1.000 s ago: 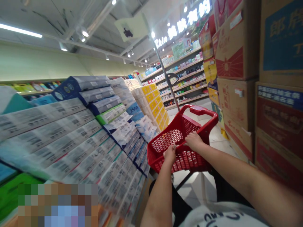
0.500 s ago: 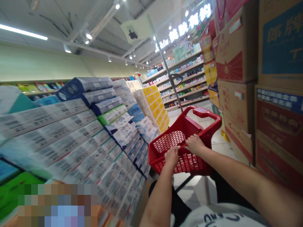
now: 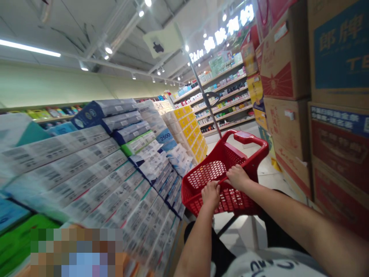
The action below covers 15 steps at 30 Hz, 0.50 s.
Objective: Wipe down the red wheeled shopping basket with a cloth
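Observation:
A red plastic shopping cart (image 3: 198, 175) with a perforated basket stands before me, its raised handle bar (image 3: 253, 139) on the far right side. My left hand (image 3: 211, 194) is closed over the near rim of the basket. Beside it, my right hand (image 3: 238, 177) grips the same rim a little farther right. The fingertips of both hands curl over the edge and are partly hidden. Through the basket holes I see light floor, and no goods show inside.
Stacked tissue packs (image 3: 115, 169) line the left side, with yellow packs (image 3: 187, 127) farther on. Cardboard cartons (image 3: 285, 127) rise close on the right. A metal pole (image 3: 211, 111) carries a sign beyond the cart. Stocked shelves (image 3: 225, 96) stand at the back. A blurred-out patch covers the lower left.
The view has shifted slightly, with the tissue packs a little lower and farther right and the cartons a little farther left. Both hands keep their hold on the cart's rim.

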### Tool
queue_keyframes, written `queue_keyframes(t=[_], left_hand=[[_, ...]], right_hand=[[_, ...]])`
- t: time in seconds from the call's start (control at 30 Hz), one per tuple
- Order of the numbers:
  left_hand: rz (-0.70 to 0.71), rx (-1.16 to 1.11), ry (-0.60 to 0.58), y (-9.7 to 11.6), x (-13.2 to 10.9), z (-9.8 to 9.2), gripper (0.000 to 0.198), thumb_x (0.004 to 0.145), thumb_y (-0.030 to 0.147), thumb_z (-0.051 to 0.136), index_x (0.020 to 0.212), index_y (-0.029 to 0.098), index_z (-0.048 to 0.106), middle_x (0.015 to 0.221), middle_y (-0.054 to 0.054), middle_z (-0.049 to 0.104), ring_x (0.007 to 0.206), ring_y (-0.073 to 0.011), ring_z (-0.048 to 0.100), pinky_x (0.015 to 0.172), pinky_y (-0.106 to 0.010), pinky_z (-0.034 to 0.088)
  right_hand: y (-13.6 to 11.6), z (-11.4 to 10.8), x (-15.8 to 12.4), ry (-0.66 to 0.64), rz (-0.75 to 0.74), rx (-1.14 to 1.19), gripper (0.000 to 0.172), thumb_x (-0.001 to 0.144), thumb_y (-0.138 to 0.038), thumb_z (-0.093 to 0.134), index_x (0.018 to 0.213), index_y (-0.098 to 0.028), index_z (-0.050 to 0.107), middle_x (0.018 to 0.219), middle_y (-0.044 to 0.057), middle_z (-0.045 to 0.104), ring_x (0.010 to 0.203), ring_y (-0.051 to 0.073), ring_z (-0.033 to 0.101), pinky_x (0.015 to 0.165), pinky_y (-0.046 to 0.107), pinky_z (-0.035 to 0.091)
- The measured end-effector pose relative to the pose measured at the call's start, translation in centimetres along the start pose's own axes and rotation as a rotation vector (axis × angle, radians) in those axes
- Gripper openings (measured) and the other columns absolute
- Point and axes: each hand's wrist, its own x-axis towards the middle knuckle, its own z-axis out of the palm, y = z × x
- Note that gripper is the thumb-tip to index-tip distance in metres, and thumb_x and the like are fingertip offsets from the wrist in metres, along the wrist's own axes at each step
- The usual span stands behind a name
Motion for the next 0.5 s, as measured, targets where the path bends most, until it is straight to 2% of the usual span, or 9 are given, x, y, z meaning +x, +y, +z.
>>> queue_keyframes(t=[0.1, 0.23, 0.33, 0.43, 0.5], left_hand=[[-0.07, 0.029, -0.046, 1.0, 0.5, -0.3, 0.044, 0.097, 0.049, 0.025, 0.118, 0.022, 0.054, 0.118, -0.009, 0.057, 0.108, -0.0248, 0.054, 0.092, -0.038, 0.038], [0.051, 0.017, -0.058, 2.4, 1.0, -0.5, 0.049, 0.096, 0.053, 0.024, 0.118, 0.021, 0.054, 0.121, -0.01, 0.056, 0.111, -0.0251, 0.052, 0.094, -0.038, 0.038], [0.064, 0.019, -0.05, 1.3, 0.7, -0.3, 0.043, 0.097, 0.049, 0.027, 0.121, 0.024, 0.052, 0.12, -0.007, 0.056, 0.11, -0.023, 0.053, 0.093, -0.036, 0.038], [-0.026, 0.032, -0.043, -0.2, 0.3, -0.3, 0.041, 0.097, 0.047, 0.028, 0.123, 0.026, 0.051, 0.12, -0.007, 0.056, 0.11, -0.0225, 0.054, 0.094, -0.036, 0.037], [-0.092, 0.035, -0.058, -0.1, 0.3, -0.4, 0.043, 0.097, 0.049, 0.026, 0.121, 0.024, 0.053, 0.12, -0.008, 0.057, 0.11, -0.0242, 0.054, 0.095, -0.039, 0.037]], right_hand=[[0.0, 0.1, 0.1, 0.001, -0.001, -0.004, 0.031, 0.087, -0.04, 0.057, 0.086, -0.013, 0.071, 0.089, 0.012, 0.071, 0.09, 0.026, 0.06, 0.087, 0.039, 0.032], [0.2, 0.4, 0.3, -0.021, -0.009, -0.009, 0.024, 0.088, -0.03, 0.055, 0.086, -0.013, 0.071, 0.09, 0.012, 0.071, 0.09, 0.025, 0.06, 0.086, 0.038, 0.031], [0.1, 0.4, 0.2, -0.003, -0.001, -0.006, 0.03, 0.087, -0.039, 0.057, 0.086, -0.013, 0.071, 0.09, 0.012, 0.071, 0.091, 0.026, 0.06, 0.087, 0.039, 0.031], [-0.1, 0.2, 0.0, 0.012, 0.003, -0.007, 0.033, 0.086, -0.043, 0.059, 0.088, -0.013, 0.071, 0.09, 0.012, 0.071, 0.091, 0.026, 0.06, 0.088, 0.039, 0.031], [-0.2, 0.1, -0.1, 0.011, 0.002, -0.01, 0.032, 0.086, -0.042, 0.059, 0.089, -0.013, 0.071, 0.09, 0.012, 0.071, 0.091, 0.026, 0.06, 0.088, 0.039, 0.03]])
